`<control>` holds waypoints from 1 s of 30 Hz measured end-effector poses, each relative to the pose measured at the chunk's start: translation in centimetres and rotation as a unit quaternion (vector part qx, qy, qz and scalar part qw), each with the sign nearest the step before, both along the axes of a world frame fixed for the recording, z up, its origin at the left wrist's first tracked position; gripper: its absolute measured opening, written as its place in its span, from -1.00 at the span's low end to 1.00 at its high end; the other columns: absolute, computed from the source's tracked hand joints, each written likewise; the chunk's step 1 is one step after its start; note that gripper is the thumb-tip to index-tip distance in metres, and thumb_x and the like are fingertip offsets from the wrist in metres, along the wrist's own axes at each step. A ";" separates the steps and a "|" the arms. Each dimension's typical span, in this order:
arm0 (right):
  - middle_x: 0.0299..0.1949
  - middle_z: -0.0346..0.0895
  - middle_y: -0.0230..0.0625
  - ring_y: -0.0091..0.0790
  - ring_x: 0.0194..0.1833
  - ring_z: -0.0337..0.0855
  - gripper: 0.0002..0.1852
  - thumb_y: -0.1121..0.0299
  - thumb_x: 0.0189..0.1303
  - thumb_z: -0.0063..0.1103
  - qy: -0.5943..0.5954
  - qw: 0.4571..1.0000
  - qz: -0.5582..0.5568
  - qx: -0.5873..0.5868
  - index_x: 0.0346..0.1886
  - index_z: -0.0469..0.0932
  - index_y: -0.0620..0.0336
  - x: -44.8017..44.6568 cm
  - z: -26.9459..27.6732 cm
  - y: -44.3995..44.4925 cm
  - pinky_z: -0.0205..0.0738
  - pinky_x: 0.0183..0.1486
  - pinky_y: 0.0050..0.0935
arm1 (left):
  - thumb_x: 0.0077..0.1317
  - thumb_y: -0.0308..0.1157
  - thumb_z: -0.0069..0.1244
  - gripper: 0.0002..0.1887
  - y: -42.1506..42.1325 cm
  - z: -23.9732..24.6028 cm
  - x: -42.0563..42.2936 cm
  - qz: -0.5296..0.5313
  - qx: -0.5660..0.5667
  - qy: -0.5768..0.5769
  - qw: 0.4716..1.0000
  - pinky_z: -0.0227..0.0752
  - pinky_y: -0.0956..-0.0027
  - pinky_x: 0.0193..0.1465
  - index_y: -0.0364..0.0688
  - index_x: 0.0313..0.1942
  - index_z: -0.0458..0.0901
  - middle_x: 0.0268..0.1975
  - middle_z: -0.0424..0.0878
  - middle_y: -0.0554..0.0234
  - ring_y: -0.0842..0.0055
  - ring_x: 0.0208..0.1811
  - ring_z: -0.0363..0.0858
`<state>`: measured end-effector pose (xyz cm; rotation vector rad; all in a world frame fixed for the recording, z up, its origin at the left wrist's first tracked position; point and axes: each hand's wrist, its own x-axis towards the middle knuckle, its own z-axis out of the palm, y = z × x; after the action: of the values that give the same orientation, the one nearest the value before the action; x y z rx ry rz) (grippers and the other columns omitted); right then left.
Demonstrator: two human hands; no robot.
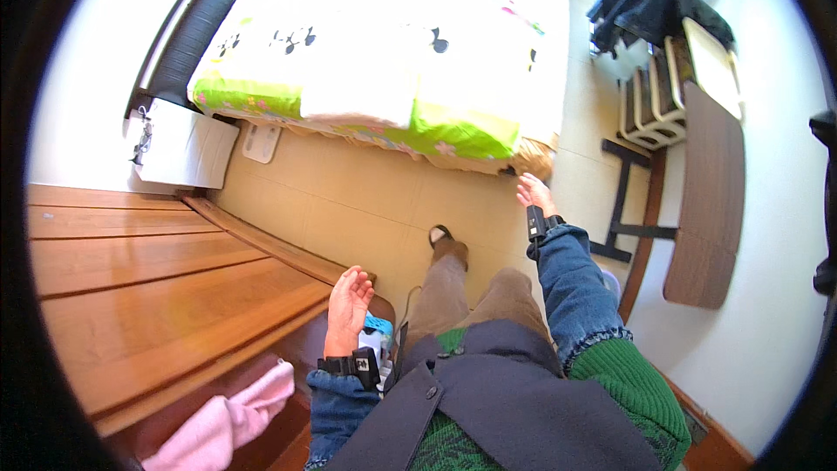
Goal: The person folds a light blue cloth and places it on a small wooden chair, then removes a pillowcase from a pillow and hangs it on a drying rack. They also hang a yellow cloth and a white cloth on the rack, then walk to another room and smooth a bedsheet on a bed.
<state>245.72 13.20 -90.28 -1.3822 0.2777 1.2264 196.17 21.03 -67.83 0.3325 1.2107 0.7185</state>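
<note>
My left hand [350,304] is raised palm up at the lower centre, beside the edge of a wooden cabinet [163,301]; it holds nothing and its fingers are slightly curled and a little apart. Below and right of it are a blue and white item [376,333], partly hidden by the wrist. My right hand [536,192] reaches forward with parted fingers and nothing in it, near the foot corner of a bed with a white and green patterned cover [471,134]. Both wrists wear black strapped devices. A pink cloth [229,418] hangs at the lower left.
A white bedside cabinet [186,144] with a cable on it stands at the left, near a white bathroom scale [261,142]. At the right are a folding table [709,203], stacked stools [654,104] and dark blue clothing [647,6]. Tiled floor [340,190] lies between bed and wooden cabinet.
</note>
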 end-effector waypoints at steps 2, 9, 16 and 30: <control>0.09 0.61 -0.39 -0.39 -0.04 0.59 -0.47 0.23 0.32 0.32 -0.056 0.996 0.024 -0.058 0.34 0.45 0.03 1.9 -3.7 4.9 0.52 0.04 -0.36 | 0.45 -0.37 0.06 -0.82 3.8 0.7 -0.1 -0.008 0.005 0.012 1.000 0.63 0.39 -0.15 -0.16 0.00 0.61 -0.19 0.72 0.27 0.48 -0.22 0.70; 0.01 0.70 -0.19 -0.20 -0.03 0.68 -0.43 0.11 0.07 0.51 -0.322 0.912 0.065 -0.245 0.08 0.59 0.25 3.3 -8.7 14.1 0.48 0.11 -0.20 | 0.46 -0.37 0.07 -0.84 11.8 1.6 0.9 -0.018 -0.034 0.086 0.996 0.63 0.40 -0.16 -0.16 -0.01 0.61 -0.22 0.72 0.28 0.49 -0.24 0.71; -0.16 0.59 0.23 0.25 -0.06 0.56 -0.68 0.26 0.42 0.08 -0.574 0.770 0.192 -0.203 0.01 0.41 0.35 2.1 0.7 17.9 0.40 -0.02 0.09 | 0.48 -0.36 0.06 -0.83 18.1 1.6 10.3 -0.052 -0.046 0.089 0.994 0.60 0.43 -0.14 -0.16 0.01 0.58 -0.20 0.70 0.28 0.52 -0.23 0.69; -0.45 0.56 -0.25 -0.43 -0.56 0.58 -0.78 0.27 0.40 0.17 -0.190 0.945 0.103 -0.247 -0.22 0.42 0.21 11.1 -3.4 8.6 0.50 -0.61 -0.40 | 0.50 -0.31 0.03 -0.76 32.0 -1.8 20.0 -0.153 0.002 0.098 0.983 0.56 0.48 -0.17 -0.18 0.09 0.58 -0.09 0.72 0.21 0.55 -0.19 0.69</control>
<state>256.80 21.80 -93.66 -2.0940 0.1755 1.0627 216.14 53.05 -69.67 0.5888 1.3069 0.4282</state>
